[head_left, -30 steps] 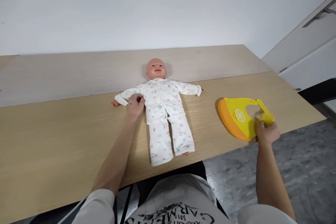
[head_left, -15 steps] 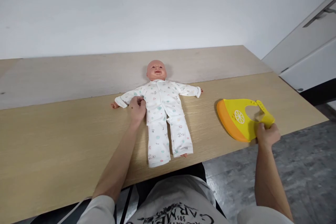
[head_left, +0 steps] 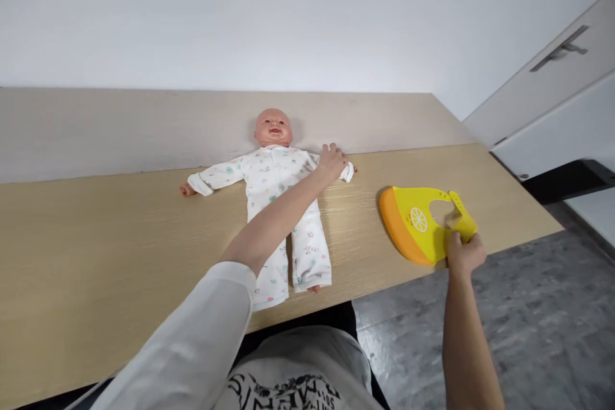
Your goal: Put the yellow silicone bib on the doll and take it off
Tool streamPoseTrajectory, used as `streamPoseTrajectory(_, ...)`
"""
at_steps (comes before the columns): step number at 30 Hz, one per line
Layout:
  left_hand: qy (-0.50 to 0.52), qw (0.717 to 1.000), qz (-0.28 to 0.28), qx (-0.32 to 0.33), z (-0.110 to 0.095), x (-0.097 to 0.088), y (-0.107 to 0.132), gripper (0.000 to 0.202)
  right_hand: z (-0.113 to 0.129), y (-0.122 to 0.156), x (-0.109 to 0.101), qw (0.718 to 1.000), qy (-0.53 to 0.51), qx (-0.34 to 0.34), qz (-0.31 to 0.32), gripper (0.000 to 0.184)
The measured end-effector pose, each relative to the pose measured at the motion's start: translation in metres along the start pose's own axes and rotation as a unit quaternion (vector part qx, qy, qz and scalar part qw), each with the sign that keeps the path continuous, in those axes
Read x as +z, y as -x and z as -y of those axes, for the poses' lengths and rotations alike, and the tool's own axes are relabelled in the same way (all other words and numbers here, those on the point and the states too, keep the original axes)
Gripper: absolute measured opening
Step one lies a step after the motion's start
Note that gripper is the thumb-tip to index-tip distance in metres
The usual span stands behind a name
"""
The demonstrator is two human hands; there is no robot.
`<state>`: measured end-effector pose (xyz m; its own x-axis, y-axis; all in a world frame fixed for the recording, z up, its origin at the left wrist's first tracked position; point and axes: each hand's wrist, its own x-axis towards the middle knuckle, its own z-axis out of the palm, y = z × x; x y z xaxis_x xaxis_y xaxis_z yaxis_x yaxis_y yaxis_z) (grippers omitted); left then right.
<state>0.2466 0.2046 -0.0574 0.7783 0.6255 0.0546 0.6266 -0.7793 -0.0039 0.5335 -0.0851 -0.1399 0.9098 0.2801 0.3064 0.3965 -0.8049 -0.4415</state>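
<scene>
A baby doll (head_left: 273, 128) lies on its back on the wooden table (head_left: 96, 237), wearing white patterned pyjamas (head_left: 269, 186). My left hand (head_left: 331, 163) rests on the pyjama shoulder and sleeve at the image right, fingers spread, and my forearm hides part of the pyjama top and legs. At the right, my right hand (head_left: 464, 253) grips the lower right edge of a yellow and orange silicone bib (head_left: 413, 224) with a lemon-slice print. The bib lies flat on the table, right of the doll.
The table's front edge runs past my body, with a grey speckled floor (head_left: 480, 333) beyond it at the right. A white cabinet with a metal handle (head_left: 560, 48) stands at the right. A paler board (head_left: 120, 134) covers the table's far part, against a white wall (head_left: 240, 13).
My left hand has moved from the pyjama's chest, up and right to the far shoulder and sleeve, reaching across the doll. The view has shifted slightly, and the bib stays in my right hand.
</scene>
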Motion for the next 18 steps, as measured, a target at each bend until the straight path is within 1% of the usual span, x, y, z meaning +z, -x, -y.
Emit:
streamPoseTrajectory(3, 0.012, 1.000, 0.026, 0.009, -0.002, 0.009, -0.018, 0.023, 0.000, 0.000, 0.001, 0.999, 0.008, 0.031, -0.008, 0.016)
streamPoseTrajectory(5, 0.023, 0.999, 0.036, 0.023, -0.002, 0.014, -0.023, 0.025, -0.002, 0.000, 0.002, 1.000, 0.004, 0.027, -0.002, 0.016)
streamPoseTrajectory(7, 0.031, 0.999, 0.025, 0.030, -0.002, 0.018, -0.023, 0.028, -0.004, -0.001, 0.003, 1.000, 0.002, 0.022, -0.001, 0.018)
streamPoseTrajectory(10, 0.035, 0.999, 0.003, 0.029, -0.005, 0.022, -0.019, 0.030, -0.006, -0.002, 0.003, 1.000, -0.001, 0.015, -0.005, 0.020)
streamPoseTrajectory(13, 0.037, 0.999, 0.004, 0.019, -0.011, 0.023, -0.013, 0.034, -0.003, -0.002, 0.001, 1.000, -0.003, 0.019, -0.004, 0.022)
streamPoseTrajectory(16, 0.026, 0.999, -0.018, 0.023, -0.016, 0.018, -0.001, 0.040, 0.000, -0.001, -0.001, 1.000, 0.001, 0.026, -0.005, 0.023)
streamPoseTrajectory(18, 0.019, 0.998, -0.044, 0.038, -0.019, 0.010, 0.012, 0.047, 0.000, -0.002, -0.001, 1.000, 0.002, 0.025, -0.011, 0.025)
